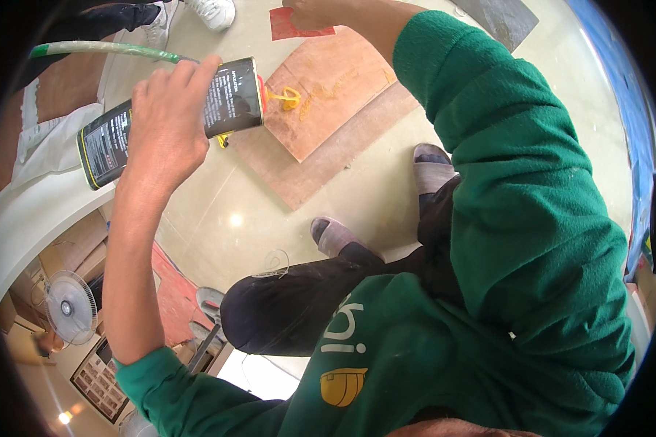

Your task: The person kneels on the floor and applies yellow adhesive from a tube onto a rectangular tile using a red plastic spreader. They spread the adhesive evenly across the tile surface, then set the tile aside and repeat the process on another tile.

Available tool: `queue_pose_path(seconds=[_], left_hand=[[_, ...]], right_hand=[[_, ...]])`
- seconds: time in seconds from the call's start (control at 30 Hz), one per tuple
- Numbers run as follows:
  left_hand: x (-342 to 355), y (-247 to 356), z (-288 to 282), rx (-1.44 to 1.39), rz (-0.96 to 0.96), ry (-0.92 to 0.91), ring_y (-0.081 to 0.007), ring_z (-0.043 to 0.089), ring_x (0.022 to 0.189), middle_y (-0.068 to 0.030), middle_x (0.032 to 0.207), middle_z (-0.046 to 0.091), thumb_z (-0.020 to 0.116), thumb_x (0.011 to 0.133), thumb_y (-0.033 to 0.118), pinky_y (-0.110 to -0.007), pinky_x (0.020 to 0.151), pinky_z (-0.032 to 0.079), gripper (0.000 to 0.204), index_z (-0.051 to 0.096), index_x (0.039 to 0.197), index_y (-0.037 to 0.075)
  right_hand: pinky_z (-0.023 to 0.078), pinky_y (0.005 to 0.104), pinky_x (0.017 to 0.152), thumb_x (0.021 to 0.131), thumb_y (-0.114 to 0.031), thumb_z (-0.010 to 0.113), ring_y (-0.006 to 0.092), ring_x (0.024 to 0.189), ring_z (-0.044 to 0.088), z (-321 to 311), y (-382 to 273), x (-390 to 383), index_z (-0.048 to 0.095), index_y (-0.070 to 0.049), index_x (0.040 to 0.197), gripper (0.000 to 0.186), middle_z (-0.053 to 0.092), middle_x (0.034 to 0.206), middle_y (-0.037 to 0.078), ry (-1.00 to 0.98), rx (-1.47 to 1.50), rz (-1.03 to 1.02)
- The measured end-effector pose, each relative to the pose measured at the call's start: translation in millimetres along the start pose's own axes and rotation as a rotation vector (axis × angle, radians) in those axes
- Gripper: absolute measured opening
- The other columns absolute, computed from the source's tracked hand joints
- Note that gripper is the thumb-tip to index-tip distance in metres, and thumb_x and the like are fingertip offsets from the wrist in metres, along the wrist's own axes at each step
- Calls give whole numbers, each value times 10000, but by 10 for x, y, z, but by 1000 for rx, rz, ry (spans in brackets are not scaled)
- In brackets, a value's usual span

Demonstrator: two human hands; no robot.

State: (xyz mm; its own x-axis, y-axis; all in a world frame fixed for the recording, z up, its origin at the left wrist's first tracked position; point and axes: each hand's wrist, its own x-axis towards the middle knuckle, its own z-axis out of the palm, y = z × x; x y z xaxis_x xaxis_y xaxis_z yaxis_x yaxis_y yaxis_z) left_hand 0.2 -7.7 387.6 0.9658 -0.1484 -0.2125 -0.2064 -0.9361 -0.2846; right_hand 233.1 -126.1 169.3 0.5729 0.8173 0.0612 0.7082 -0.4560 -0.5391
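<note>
My left hand [166, 120] is raised and grips a black rectangular tin can [229, 98], tipped on its side. From the can's mouth a yellow glue [288, 97] runs onto a light brown wooden board [335, 84] on the floor. My right hand [310, 13] reaches to the top edge, resting near a red scraper card [291, 28] at the board's far end. Both arms wear green sleeves.
A darker wooden board [321, 160] lies under the light one on the pale floor. My grey-socked feet [430, 166] sit beside it. A green-tipped pipe [102, 49] and white panel [44, 189] are at left, another person's white shoes [211, 11] at top, a white fan [69, 306] lower left.
</note>
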Motion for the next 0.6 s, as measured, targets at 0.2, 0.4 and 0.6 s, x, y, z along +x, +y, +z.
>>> queue_pose_path(seconds=[0.2, 0.4, 0.6], left_hand=[[-34, -141, 270, -66, -116, 18, -359, 548, 1155, -112, 1224, 597, 645, 725, -74, -488, 1003, 399, 743, 504, 1433, 103], [-346, -222, 764, -234, -342, -25, -380, 531, 1235, -131, 1298, 584, 766, 639, 22, -499, 1079, 381, 893, 466, 1476, 113], [-397, -129, 988, -390, -470, -47, -368, 530, 1272, -137, 1330, 576, 831, 581, 69, -495, 1116, 378, 999, 440, 1498, 130]], right_hand=[[569, 489, 800, 752, -200, 656, 400, 900, 730, -90, 112, 234, 757, -34, 986, 304, 744, 912, 241, -51, 123, 40], [561, 464, 825, 813, -150, 651, 354, 984, 721, -190, -35, -355, 728, -57, 1097, 308, 748, 1012, 188, -34, 176, 0], [559, 462, 799, 939, -167, 619, 366, 893, 716, 113, -212, -1096, 677, -53, 1234, 321, 736, 949, 193, 120, 237, 71]])
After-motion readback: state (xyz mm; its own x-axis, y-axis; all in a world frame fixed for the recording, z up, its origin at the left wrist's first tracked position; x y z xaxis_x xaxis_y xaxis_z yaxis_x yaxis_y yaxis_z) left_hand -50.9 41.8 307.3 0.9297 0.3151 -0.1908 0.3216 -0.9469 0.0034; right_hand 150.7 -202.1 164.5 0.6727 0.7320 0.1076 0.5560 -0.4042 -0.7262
